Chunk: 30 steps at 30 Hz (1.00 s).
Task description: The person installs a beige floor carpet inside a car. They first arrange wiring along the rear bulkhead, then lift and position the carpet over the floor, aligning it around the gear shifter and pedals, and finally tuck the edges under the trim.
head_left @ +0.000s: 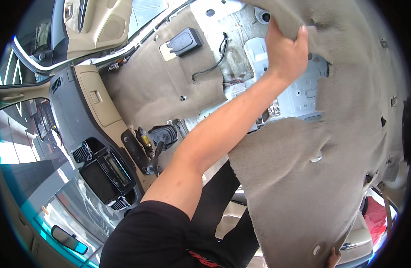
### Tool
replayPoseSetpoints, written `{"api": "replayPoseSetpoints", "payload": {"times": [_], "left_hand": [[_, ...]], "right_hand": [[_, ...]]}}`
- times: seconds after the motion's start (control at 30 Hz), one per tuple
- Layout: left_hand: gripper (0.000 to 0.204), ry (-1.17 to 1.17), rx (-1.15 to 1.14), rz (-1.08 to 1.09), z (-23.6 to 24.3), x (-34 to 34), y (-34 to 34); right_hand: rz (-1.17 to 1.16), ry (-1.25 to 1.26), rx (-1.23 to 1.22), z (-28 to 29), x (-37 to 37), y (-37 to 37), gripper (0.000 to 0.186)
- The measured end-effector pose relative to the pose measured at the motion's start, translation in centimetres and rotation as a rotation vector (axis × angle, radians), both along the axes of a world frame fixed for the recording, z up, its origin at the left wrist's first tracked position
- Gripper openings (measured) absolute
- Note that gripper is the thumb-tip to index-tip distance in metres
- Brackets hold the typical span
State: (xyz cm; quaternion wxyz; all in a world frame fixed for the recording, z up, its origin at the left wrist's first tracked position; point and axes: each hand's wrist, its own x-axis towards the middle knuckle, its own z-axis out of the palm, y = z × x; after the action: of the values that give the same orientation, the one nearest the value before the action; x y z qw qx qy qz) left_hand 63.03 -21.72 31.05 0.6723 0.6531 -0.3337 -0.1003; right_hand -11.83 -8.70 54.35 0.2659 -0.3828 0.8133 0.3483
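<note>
My left hand grips the upper part of a large grey-beige carpet, its fingers and thumb wrapped on the fabric at the top right. The carpet is raised and drapes down the right side, with cut openings and torn-looking holes along it. At the lower right edge, my right hand is partly visible holding the same carpet, mostly hidden by it. Under the lifted piece lies bare white metal floor pan with brackets and wiring. Another section of carpet still lies on the floor to the left.
A dark plastic box and black cable rest on the floor carpet. To the left are the dashboard with glovebox and screen console, a gear lever, an open door and the windscreen. My legs are below.
</note>
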Motion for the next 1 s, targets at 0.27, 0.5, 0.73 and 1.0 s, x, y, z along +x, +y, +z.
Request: {"api": "replayPoseSetpoints", "payload": {"times": [0.27,0.5,0.73,1.0], "left_hand": [[0.024,-0.189,0.469,-0.228,3.9,-3.8,14.8],[0.039,0.691,0.600,0.195,-9.2,-2.2,19.9],[0.056,0.565,1.105,-0.027,-10.3,-3.9,22.9],[0.061,0.480,1.059,-0.036,-5.2,-0.6,26.1]], "right_hand": [[0.226,0.092,0.093,0.8,1.2,7.9,0.054],[0.093,-0.011,-0.095,-6.1,6.6,11.2,0.065],[0.188,0.061,-0.270,-12.5,11.9,11.8,0.072],[0.061,0.092,-0.068,-9.2,9.3,17.4,0.077]]}}
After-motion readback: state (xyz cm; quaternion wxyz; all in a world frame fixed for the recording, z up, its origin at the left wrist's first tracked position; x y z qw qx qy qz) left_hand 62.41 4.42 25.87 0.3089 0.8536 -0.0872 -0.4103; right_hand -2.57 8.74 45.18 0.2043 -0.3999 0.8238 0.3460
